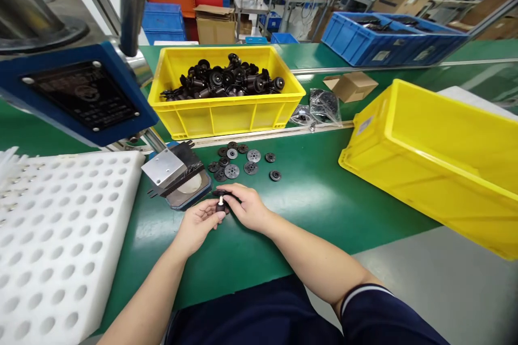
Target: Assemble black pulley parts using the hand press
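My left hand (202,222) is closed round a small dark cylindrical part (220,206) with a white shaft standing up from it. In my right hand (247,206) a black disc (220,192) is pinched just above that shaft; whether the two touch I cannot tell. Both hands are close together over the green bench, in front of the press base (190,186). Behind them lie several loose black and grey discs (232,171), some overlapping, with one disc (275,175) apart to the right.
A blue-headed press (81,94) rises at left, beside a white tray with holes (56,252). Behind the discs stands a yellow bin (226,118) of black parts. Another yellow bin (437,172) is at right. Farther back are plastic bags (325,105), a small carton (356,86) and blue crates (356,46).
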A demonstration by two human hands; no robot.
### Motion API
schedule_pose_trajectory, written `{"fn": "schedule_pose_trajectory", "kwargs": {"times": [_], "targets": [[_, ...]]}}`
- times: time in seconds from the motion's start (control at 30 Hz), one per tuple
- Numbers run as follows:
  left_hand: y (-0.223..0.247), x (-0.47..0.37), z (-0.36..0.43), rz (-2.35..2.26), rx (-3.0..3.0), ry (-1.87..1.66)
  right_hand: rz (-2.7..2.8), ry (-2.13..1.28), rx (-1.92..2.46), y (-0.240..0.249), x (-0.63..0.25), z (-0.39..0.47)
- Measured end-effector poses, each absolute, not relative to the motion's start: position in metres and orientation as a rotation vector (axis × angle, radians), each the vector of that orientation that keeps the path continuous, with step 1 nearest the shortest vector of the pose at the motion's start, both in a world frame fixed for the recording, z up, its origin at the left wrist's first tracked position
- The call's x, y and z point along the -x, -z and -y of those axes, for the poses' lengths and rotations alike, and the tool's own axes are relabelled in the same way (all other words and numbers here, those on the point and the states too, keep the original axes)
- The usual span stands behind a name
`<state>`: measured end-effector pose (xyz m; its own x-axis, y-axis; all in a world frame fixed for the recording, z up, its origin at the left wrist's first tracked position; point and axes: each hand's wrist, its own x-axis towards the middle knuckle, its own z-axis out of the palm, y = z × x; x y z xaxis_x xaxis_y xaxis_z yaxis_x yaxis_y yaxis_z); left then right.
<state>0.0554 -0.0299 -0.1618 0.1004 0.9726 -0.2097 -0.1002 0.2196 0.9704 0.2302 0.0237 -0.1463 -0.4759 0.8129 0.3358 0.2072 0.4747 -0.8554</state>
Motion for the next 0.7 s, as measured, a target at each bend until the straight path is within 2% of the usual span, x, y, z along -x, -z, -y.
{"fn": "schedule_pose_trajectory", "kwargs": {"times": [0.23,0.5,0.6,0.7], "targets": [[0.171,-0.050,0.031,-1.109,-0.973,-1.038,2.013,-0.876,0.625,0.144,-0.232,-0.024],[0.167,-0.057,0.026,-1.050,-0.971,-1.103,2.167,-0.980,0.583,0.129,-0.239,-0.020],[0.163,-0.059,0.025,-1.083,-0.979,-1.104,2.128,-0.795,0.687,0.131,-0.253,-0.037],[0.162,-0.060,0.026,-1.106,-0.993,-1.091,1.977,-0.429,1.141,0.140,-0.275,-0.066]]}}
